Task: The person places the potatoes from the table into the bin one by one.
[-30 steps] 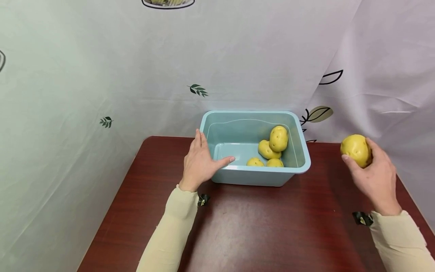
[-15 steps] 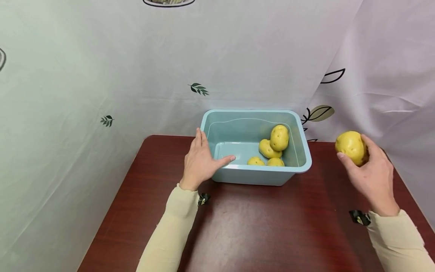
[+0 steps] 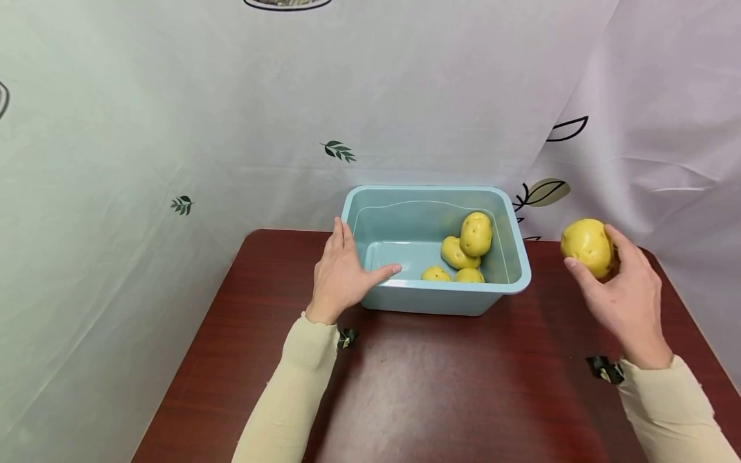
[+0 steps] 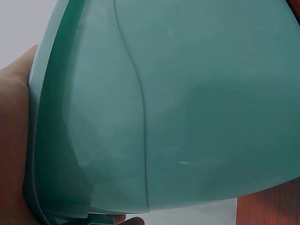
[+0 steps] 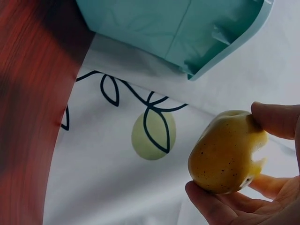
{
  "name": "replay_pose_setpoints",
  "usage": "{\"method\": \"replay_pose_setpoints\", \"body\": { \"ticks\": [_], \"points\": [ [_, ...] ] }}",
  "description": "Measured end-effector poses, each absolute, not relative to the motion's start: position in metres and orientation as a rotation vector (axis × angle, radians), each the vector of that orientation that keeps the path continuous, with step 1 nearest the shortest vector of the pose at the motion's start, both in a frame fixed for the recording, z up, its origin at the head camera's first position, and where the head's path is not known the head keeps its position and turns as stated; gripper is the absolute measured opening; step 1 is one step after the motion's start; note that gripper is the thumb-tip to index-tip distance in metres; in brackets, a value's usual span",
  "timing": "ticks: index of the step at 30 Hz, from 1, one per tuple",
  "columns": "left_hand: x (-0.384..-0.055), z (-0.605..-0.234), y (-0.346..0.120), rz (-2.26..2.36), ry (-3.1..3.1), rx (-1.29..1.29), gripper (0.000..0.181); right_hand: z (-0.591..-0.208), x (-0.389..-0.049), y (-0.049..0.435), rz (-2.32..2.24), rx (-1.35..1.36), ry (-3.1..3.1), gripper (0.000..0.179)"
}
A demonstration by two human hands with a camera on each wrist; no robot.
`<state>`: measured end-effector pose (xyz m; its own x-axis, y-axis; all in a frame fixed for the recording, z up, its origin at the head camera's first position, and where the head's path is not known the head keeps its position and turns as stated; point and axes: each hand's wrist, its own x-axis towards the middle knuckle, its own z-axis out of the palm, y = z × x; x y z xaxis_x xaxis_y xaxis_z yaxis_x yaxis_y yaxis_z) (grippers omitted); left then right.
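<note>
A yellow potato [image 3: 587, 247] is held up off the table by my right hand [image 3: 628, 292], to the right of a light blue plastic bin [image 3: 428, 299]. In the right wrist view, thumb and fingers grip the potato [image 5: 222, 154] at its sides. My left hand [image 3: 341, 273] rests at the bin's front left corner, its fingers straight along the left rim and its thumb out over the front rim. Inside the bin, several yellow potatoes [image 3: 476, 234] lie toward the right end, the front ones partly hidden by the front wall. The left wrist view is filled by the bin wall [image 4: 187, 108].
The bin stands at the back of a dark red wooden table [image 3: 440, 386]. A pale cloth [image 3: 243, 116] printed with leaves hangs right behind it and along both sides. Dark wrist straps [image 3: 604, 370] show at the sleeves.
My right hand has moved left toward the bin, with the potato in its grip. The left hand, the bin and the potatoes in it stay in place.
</note>
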<state>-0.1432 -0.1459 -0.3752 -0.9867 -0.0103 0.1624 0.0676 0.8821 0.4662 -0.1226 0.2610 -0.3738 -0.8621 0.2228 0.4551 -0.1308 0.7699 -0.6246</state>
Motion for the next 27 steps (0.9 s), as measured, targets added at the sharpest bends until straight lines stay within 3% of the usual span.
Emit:
{"method": "replay_pose_setpoints", "body": {
  "ticks": [27],
  "points": [
    [-0.143,-0.375,-0.145,-0.719,-2.891,-0.034,0.133,-0.366,-0.121,0.231,0.973,0.036,-2.384,0.075]
  ]
}}
